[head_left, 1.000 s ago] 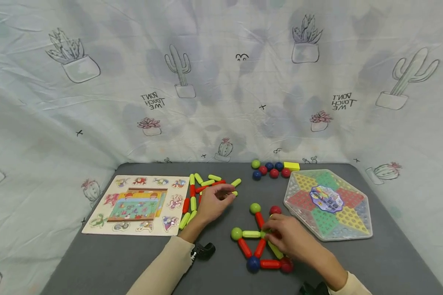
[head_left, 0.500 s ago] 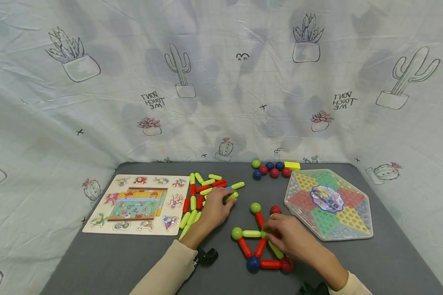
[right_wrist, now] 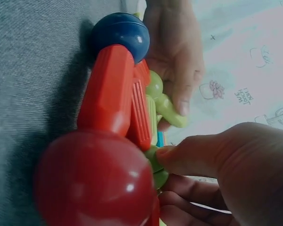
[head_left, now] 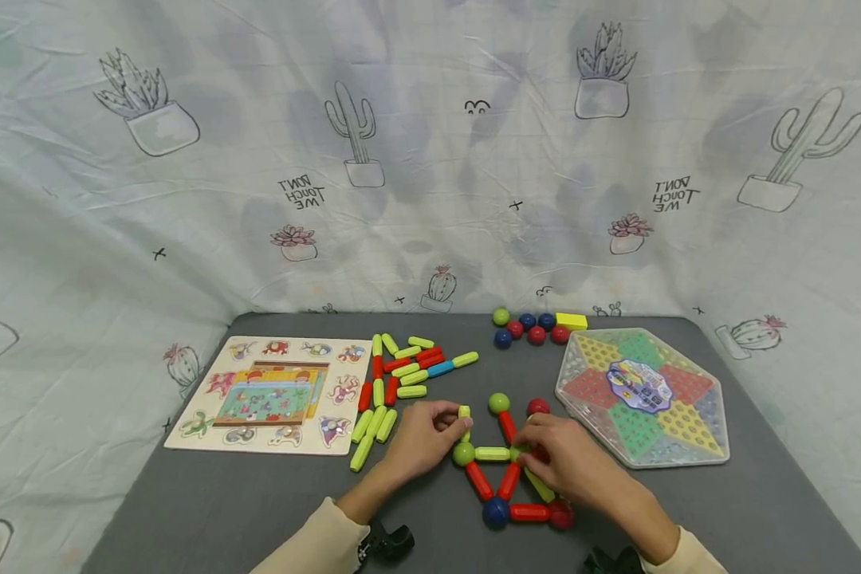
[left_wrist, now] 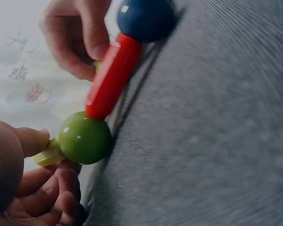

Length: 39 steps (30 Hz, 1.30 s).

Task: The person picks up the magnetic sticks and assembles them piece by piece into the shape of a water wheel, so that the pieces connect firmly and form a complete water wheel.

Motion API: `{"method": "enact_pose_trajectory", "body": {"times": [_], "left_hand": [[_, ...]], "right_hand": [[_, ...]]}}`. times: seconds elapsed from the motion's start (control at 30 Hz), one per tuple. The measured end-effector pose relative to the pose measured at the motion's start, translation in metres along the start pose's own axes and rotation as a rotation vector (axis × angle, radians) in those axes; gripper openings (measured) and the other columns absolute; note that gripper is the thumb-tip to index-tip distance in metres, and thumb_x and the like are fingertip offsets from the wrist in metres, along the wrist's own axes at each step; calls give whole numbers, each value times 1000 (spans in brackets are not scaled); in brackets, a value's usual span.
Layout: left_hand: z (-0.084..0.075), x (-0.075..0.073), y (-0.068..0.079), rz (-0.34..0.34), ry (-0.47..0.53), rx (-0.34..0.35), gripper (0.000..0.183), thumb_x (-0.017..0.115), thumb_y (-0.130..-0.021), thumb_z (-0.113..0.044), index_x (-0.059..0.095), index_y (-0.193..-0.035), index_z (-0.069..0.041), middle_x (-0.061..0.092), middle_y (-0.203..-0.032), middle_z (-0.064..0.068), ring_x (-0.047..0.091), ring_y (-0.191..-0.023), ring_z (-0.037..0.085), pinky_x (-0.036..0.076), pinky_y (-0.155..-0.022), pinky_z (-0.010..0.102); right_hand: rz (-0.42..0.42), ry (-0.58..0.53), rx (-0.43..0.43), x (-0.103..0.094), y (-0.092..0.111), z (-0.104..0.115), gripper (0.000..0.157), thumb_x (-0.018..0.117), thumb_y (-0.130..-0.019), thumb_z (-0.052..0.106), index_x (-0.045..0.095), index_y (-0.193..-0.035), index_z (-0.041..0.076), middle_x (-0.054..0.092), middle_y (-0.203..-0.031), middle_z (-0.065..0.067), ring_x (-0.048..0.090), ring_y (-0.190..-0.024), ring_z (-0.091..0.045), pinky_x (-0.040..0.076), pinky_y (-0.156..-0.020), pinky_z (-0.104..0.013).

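Note:
My left hand (head_left: 422, 438) pinches a yellow-green magnetic rod (head_left: 465, 416) between thumb and fingers. In the left wrist view, one end of this rod (left_wrist: 48, 156) meets the green ball (left_wrist: 86, 137) at the left corner of a ball-and-rod figure. My right hand (head_left: 563, 456) pinches the figure's middle green ball (right_wrist: 156, 165), its thumb on top in the right wrist view. Red rods (head_left: 478, 481) and yellow-green rods link the balls, including a dark blue ball (head_left: 496, 513) and a red ball (head_left: 561, 514) at the near side. The right hand partly covers the figure's right side.
Loose yellow-green, red and blue rods (head_left: 441, 368) lie behind the left hand. Further left is an animal puzzle board (head_left: 199, 399). Several loose balls (head_left: 536, 336) and a yellow block (head_left: 571, 321) sit at the back edge. A clear hexagonal game box (head_left: 640, 399) lies right.
My left hand reached into the loose rods, picked up a yellow-green one and brought it nearer, to the figure's left green ball. The right hand stayed at the middle ball.

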<state>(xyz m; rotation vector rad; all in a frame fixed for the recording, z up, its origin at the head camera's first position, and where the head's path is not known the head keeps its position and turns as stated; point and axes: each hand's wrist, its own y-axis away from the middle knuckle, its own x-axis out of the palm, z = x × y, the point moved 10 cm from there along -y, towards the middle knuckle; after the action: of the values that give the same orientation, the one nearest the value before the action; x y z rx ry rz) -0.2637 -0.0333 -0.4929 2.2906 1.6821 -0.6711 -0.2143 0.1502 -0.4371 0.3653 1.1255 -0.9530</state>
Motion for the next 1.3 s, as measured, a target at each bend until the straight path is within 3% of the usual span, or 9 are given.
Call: {"method": "enact_pose_trajectory", "body": {"times": [0.2, 0.43, 0.57, 0.73, 0.8, 0.97, 1.03, 1.13, 1.3], "left_hand": [[-8, 4, 1, -42, -80, 41, 26, 81, -100, -32, 82, -105, -7, 73, -77, -5, 59, -63, -1, 49, -59, 20], [-19, 9, 5, -103, -184, 191, 26, 86, -96, -34, 79, -92, -10, 65, -71, -8, 50, -58, -5, 45, -54, 19], [-13, 11, 4, -128, -178, 210, 29, 85, -96, -40, 77, -89, -13, 63, -72, -11, 50, -60, -4, 45, -56, 18], [-9, 13, 2, -110, -204, 195, 31, 86, -95, -46, 78, -86, -17, 65, -74, -10, 53, -65, -3, 46, -61, 18], [-15, 12, 4, -79, -228, 182, 32, 86, -95, -46, 80, -86, -16, 67, -76, -6, 55, -67, 0, 48, -62, 21], [-11, 14, 5, -130, -239, 282, 37, 81, -97, -52, 78, -84, -17, 64, -76, -9, 53, -67, 0, 45, -60, 21], [-8, 14, 5, -145, -237, 283, 37, 81, -97, -52, 77, -87, -16, 63, -78, -8, 52, -69, 0, 45, -61, 20], [-12, 12, 8, -124, -221, 223, 35, 85, -95, -45, 76, -103, -12, 67, -90, -1, 54, -74, 3, 48, -66, 22], [-15, 14, 9, -46, -217, 174, 53, 84, -95, -34, 71, -139, -7, 71, -127, 9, 52, -74, 3, 47, -69, 20]], "right_hand": [[-26, 26, 16, 0, -9, -2, 7, 86, -95, 17, 80, -97, 19, 67, -88, 11, 59, -79, -6, 52, -69, -26], [-68, 111, 116, 9, -21, -12, 16, 88, -93, 21, 78, -103, 13, 68, -83, 11, 61, -81, -11, 52, -70, -30], [-45, 62, 198, 16, -24, -19, 24, 87, -92, 21, 78, -112, 11, 70, -84, 11, 63, -81, -10, 53, -72, -31], [-41, 15, 277, 20, -26, -24, 28, 87, -91, 18, 77, -117, 13, 70, -84, 11, 60, -79, -9, 51, -70, -30], [-47, -1, 273, 21, -26, -24, 29, 87, -91, 17, 77, -117, 14, 71, -85, 10, 60, -78, -9, 50, -69, -29], [-66, -10, 205, 22, -27, -18, 26, 88, -91, 16, 78, -115, 16, 74, -89, 10, 65, -81, -10, 51, -70, -27], [-59, -7, 178, 22, -26, -16, 25, 88, -91, 17, 78, -114, 16, 75, -91, 10, 66, -83, -10, 53, -72, -28], [-27, -27, 122, 19, -24, -11, 24, 87, -92, 17, 79, -115, 15, 76, -100, 8, 68, -89, -12, 56, -77, -32], [54, -38, 27, 12, -15, -1, 15, 85, -93, 16, 79, -107, 16, 70, -97, 7, 62, -84, -8, 55, -73, -29]]}}
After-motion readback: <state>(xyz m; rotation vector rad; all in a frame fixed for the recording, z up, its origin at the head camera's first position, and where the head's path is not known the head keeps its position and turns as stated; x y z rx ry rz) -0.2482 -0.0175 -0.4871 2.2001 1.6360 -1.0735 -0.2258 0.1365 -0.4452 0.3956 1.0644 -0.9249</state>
